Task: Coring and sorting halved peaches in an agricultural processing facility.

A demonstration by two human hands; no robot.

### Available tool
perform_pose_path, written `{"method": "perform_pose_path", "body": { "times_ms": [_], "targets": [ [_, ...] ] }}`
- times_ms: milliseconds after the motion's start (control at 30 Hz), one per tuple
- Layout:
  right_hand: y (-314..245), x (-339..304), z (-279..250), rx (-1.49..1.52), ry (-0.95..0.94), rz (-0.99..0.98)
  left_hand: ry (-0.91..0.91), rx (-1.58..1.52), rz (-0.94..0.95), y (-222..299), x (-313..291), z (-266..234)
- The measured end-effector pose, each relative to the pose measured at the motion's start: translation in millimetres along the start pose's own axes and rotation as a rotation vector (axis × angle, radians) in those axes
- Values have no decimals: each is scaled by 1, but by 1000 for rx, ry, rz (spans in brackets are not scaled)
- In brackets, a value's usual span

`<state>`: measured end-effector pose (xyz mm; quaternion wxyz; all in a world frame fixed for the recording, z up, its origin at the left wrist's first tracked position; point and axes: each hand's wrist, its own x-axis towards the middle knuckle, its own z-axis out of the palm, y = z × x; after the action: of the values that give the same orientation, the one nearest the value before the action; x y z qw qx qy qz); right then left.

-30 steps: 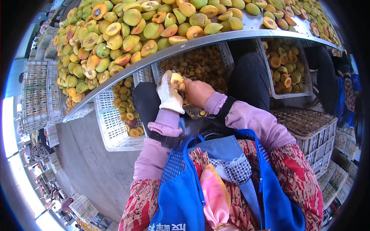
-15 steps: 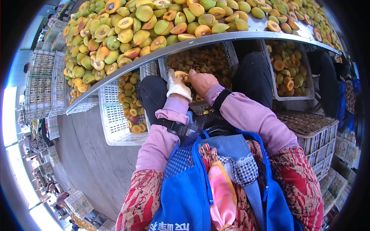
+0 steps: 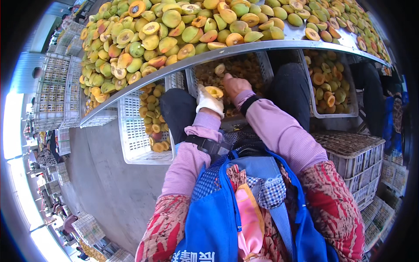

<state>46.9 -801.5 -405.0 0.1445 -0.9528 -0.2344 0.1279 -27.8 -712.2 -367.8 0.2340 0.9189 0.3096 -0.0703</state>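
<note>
Closest, a blue apron (image 3: 203,222) fills the bottom of the frame, with two lilac sleeves running up past it to the hands. Near the centre, the white-gloved left hand (image 3: 210,105) is closed around a fruit half (image 3: 214,92), its hollow cut face turned upward, seemingly so that the middle stays within easy reach of the other hand. Just beside it, to the right, the bare right hand (image 3: 238,86) has its fingers curled in narrowly; I cannot tell whether they hold anything. A small pale piece (image 3: 219,69) shows just above them, perhaps in mid-air, though it is too small to be sure.

Both hands work above the middle crate (image 3: 265,66), full of brownish scraps, which probably sits between the dark-clad knees (image 3: 288,89) to catch what drops. Those knees hem it in at either side, and the metal table edge (image 3: 279,44) cuts across its far end. White crates of fruit halves flank it, one at left (image 3: 128,129) and one at right (image 3: 336,116). Stacked crates (image 3: 354,174) stand at the lower right. Farther off, a heap of fruit (image 3: 150,41) covers the table across the top, and more stacked crates (image 3: 54,94) rise at the upper left.
</note>
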Motion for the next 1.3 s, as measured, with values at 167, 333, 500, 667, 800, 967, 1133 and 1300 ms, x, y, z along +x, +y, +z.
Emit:
{"method": "perform_pose_path", "body": {
  "times_ms": [167,333,500,667,800,967,1133,1300],
  "targets": [
    [12,-9,5,503,-96,110,-102,-1531,166,-33,2,-38],
    [9,-43,-17,707,-33,30,681,-481,79,-99,22,-143],
    [-9,-49,-9,703,-188,-47,594,57,234,-93,89,-172],
    [-12,-43,-12,771,-226,-23,272,351,123,-48,150,-143],
    [-16,-36,-22,887,-151,-48,252,129,173,-64,156,-142],
    [-32,-45,-53,1325,-394,25,482,330,299,-63,138,-136],
    [-37,-56,-69,1366,-377,-36,377,-727,520,-40,83,-121],
    [-44,-66,-70,1175,-291,-148,-69,-1878,262,-9,11,-78]
  ]
}}
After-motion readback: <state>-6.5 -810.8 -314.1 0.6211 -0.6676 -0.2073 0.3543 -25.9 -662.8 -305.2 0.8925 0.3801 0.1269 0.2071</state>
